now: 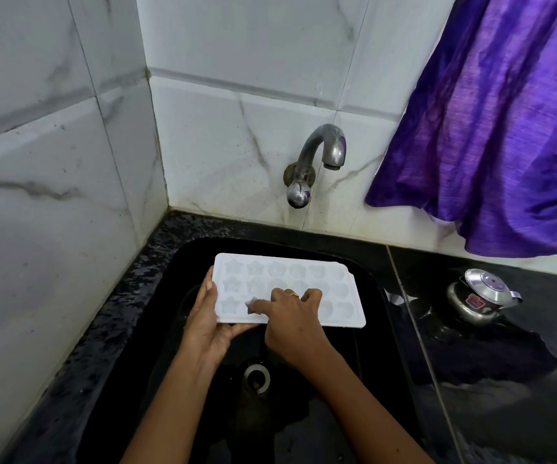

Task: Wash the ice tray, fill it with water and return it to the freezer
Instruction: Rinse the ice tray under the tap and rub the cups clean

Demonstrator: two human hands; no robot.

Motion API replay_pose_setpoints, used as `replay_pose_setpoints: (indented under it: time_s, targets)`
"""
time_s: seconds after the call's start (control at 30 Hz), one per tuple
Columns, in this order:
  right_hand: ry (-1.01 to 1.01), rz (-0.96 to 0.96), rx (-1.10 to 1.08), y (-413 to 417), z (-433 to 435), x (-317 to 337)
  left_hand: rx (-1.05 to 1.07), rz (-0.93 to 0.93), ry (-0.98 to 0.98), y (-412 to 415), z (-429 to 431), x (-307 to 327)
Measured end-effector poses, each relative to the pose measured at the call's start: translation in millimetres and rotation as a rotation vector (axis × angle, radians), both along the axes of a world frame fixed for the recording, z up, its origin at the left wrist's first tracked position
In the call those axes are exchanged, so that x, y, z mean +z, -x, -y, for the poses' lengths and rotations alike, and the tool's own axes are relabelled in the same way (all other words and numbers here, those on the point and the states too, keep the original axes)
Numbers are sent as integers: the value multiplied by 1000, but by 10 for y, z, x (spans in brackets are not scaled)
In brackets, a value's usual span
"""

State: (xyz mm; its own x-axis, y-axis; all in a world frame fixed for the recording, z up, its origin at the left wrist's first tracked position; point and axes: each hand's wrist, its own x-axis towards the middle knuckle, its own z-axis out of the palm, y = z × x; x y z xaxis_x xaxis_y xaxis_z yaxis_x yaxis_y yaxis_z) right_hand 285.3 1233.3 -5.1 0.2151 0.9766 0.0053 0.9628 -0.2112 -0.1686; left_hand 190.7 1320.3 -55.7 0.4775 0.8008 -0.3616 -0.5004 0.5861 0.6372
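Note:
A white ice tray (337, 289) with star-shaped and round moulds is held level over the black sink (170, 283). My left hand (210, 323) grips its left front corner, thumb on top and fingers underneath. My right hand (294, 319) rests on the tray's front middle, fingers pressed into a mould near the left, with a small pale scrap at the fingertips that I cannot identify. A ring shows on one finger. The metal tap (324, 152) sticks out of the wall above the tray; no water runs from it.
The sink drain (256, 376) lies below my hands. A steel pressure cooker (481, 296) stands on the black counter (521, 380) to the right. A purple curtain (491, 128) hangs at the upper right. Marble-tiled walls (52, 195) close the left and back.

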Motion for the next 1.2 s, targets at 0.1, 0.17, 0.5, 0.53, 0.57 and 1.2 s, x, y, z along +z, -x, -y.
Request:
replay_pose_setpoints:
  time_s: [0.1,0.17,0.5,0.53,0.57,1.2]
  targets:
    - [-14,7,-11,-19,8,20,-1,2,7,5,-9,-15]
    - [-13,31,-20,-26,9,22,-5,5,7,-1,-1,-26]
    - [-3,26,-14,-9,11,1,-5,12,-21,3,5,-17]
    - [-8,35,-14,-6,13,15,-4,14,-12,-3,11,-21]
    - [-19,44,-17,0,14,32,-2,19,1,-13,19,-24]
    - [42,82,69,130,-156,35,-3,58,2,-57,79,-8]
